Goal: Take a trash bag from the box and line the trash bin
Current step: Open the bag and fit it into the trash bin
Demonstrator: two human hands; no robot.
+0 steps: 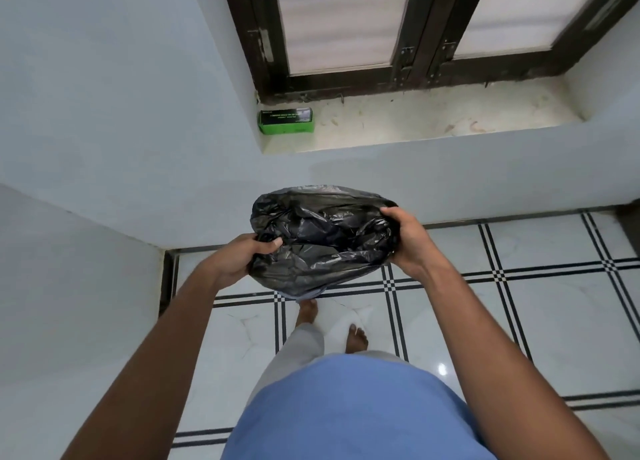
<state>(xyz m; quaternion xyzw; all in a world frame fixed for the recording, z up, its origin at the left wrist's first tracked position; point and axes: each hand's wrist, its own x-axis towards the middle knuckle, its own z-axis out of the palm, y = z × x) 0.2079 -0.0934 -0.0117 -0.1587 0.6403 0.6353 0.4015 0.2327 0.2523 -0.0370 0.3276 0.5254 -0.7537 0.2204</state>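
A black plastic trash bag (322, 238) is held in the air in front of me, its mouth spread wide between both hands. My left hand (239, 259) grips the bag's left edge with the thumb on top. My right hand (407, 241) grips the right edge, fingers curled over the rim. The green and black box of bags (286, 121) lies on the window sill (433, 120) at its left end, well beyond the bag. No trash bin shows in the head view; the bag hides the floor just below it.
A pale wall (104, 113) rises at the left and below the sill. A dark-framed window (398, 44) stands behind the sill. White floor tiles with black lines (519, 304) spread to the right. My bare feet (356, 338) stand under the bag.
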